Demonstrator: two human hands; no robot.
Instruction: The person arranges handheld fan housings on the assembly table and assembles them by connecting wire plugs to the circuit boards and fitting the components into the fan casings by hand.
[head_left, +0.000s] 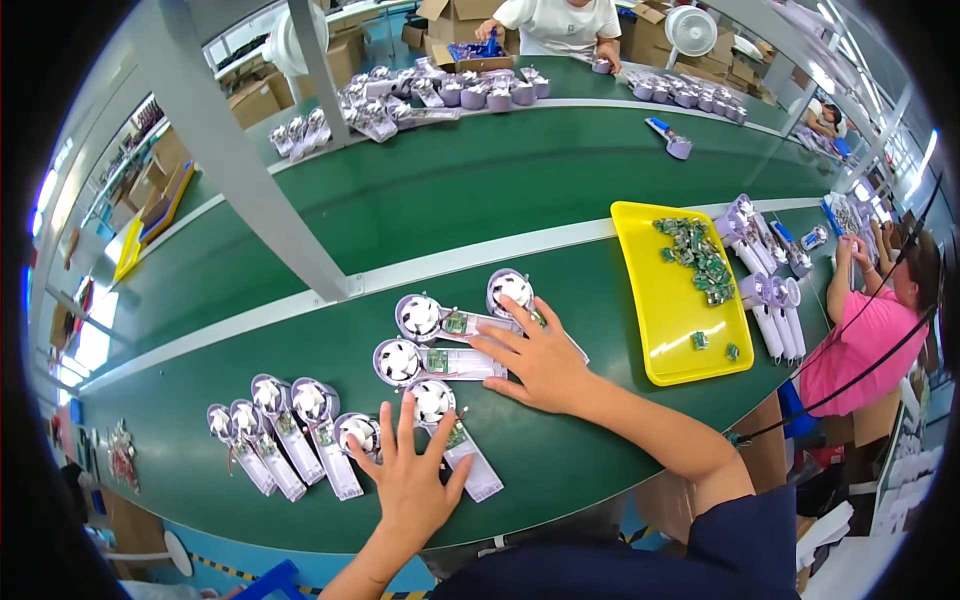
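Observation:
Several opened handheld fan housings, pale purple with white blades and small green circuit boards, lie on the green table in front of me. My left hand [412, 492] is open, fingers spread, its fingertips at a fan [433, 400] with a slanted handle and at another fan [355, 433] on its left. My right hand [548, 368] is open too, fingers spread over the handles of a middle fan [398, 361] and an upper fan [418, 317]. Beyond its fingertips is a further fan [509, 290], its handle partly hidden. Neither hand grips anything.
More fan housings [268, 394] lie in a row at left. A yellow tray [660, 368] holds small circuit boards, with closed fans [780, 310] beside it. A grey post [240, 170] rises from the table. Co-workers sit across [570, 28] and at right [845, 355].

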